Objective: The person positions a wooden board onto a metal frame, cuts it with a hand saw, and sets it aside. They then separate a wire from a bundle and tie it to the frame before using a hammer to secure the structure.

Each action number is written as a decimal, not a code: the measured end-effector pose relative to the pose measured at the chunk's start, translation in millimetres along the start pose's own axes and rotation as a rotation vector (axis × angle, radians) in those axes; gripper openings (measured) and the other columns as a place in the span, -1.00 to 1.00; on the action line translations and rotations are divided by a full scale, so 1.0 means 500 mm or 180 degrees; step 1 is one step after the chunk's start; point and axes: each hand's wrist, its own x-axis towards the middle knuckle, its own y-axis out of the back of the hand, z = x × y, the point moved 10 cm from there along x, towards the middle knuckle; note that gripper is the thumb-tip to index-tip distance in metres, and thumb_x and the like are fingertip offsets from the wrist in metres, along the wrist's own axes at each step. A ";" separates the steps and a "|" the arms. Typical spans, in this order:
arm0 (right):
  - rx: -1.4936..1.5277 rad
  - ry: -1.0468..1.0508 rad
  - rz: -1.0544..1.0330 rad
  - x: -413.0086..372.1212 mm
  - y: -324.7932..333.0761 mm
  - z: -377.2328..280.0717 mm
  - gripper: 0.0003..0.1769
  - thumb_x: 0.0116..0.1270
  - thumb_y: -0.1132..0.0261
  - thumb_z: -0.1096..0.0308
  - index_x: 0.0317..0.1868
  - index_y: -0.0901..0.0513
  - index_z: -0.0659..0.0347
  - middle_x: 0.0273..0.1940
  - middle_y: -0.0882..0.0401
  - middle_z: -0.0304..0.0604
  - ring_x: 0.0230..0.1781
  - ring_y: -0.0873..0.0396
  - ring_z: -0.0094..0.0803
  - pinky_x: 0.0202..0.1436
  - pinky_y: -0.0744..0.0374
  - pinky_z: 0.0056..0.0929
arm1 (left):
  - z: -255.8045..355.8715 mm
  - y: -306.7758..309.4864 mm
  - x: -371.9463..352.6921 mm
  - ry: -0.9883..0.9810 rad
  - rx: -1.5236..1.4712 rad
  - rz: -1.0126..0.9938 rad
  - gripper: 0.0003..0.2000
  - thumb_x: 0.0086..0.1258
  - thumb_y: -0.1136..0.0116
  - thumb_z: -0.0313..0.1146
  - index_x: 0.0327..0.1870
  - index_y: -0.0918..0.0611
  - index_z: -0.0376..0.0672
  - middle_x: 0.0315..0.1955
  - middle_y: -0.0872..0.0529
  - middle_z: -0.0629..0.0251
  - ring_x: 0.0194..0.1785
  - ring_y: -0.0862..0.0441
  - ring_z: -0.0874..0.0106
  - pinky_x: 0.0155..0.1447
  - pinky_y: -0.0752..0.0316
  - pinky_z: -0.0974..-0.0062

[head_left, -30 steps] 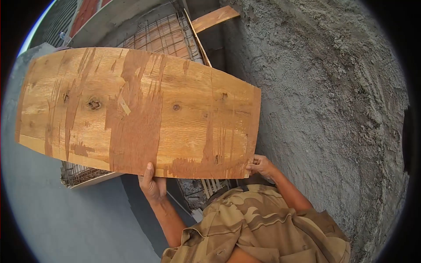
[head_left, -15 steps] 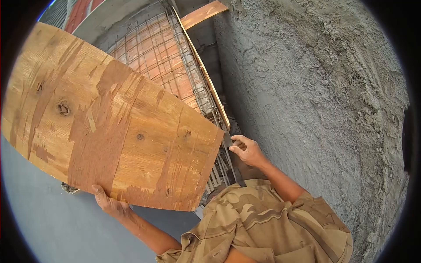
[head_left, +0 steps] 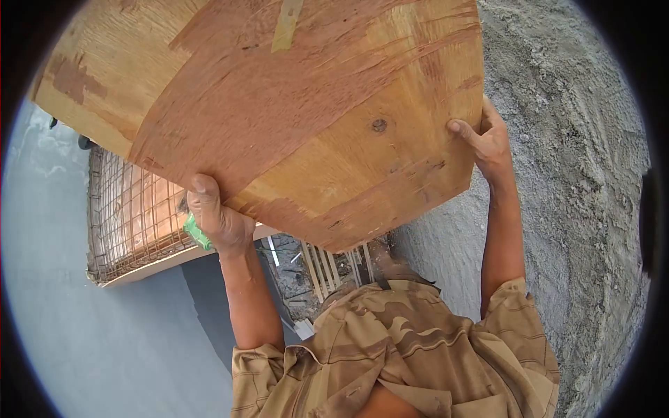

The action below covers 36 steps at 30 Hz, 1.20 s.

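Note:
A large plywood sheet [head_left: 334, 118] with reddish-brown patches and a dark knot fills the upper middle of the head view, tilted in front of me. My left hand [head_left: 216, 212] grips its lower edge, thumb on the near face and fingers hidden behind. On the sheet's right edge, my right hand [head_left: 489, 143] is closed with the thumb on the face; its other fingers are mostly hidden behind. A pale strip [head_left: 286, 26] sticks to the upper part of the sheet. Something green [head_left: 197, 232] shows beside my left wrist.
Left, below the sheet, a rebar grid [head_left: 132, 216] lies over reddish boards with a wooden edge. A rough grey cement wall [head_left: 557, 188] rises close on my right. Thin wooden strips [head_left: 322, 268] and rubble lie below me. A smooth grey surface [head_left: 90, 327] spans the left.
The plywood sheet has been raised and turned, now nearer the camera. My right hand has moved up from beside the sheet's corner and taken hold of its right edge. My left hand is higher.

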 end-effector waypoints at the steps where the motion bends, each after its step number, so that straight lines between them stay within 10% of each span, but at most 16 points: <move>1: 0.0035 0.0054 0.0090 0.023 0.026 -0.013 -0.32 0.19 -0.60 0.13 0.18 -0.58 0.40 -0.02 -0.72 -0.04 0.00 -0.69 -0.37 0.11 -0.62 -0.39 | -0.012 -0.041 0.024 0.0073 0.0117 -0.0191 -0.48 0.53 -0.20 -0.06 0.21 -0.54 -0.40 0.09 -0.66 0.11 0.16 -0.60 0.37 0.25 -0.48 0.38; 18: -0.1359 -0.0357 0.0971 0.100 0.377 0.192 -0.44 0.34 -0.50 0.20 0.20 -0.56 0.38 0.02 -0.68 -0.03 0.05 -0.60 -0.36 0.18 -0.51 -0.34 | -0.292 -0.403 0.080 0.0668 0.0352 -0.1503 -0.60 0.37 -0.43 -0.10 0.01 -0.72 -0.27 -0.13 -0.81 0.24 -0.10 -0.70 0.52 -0.01 -0.61 0.51; 36: -0.1232 -0.0356 0.0328 -0.095 0.309 0.074 -0.52 0.36 -0.47 0.19 0.10 -0.61 0.39 -0.05 -0.68 -0.12 -0.06 -0.60 -0.41 0.09 -0.56 -0.39 | -0.414 -0.136 -0.120 0.1625 -0.0090 -0.0059 -0.41 0.50 -0.25 0.00 0.29 -0.50 -0.36 0.13 -0.68 0.07 0.21 -0.59 0.34 0.33 -0.43 0.37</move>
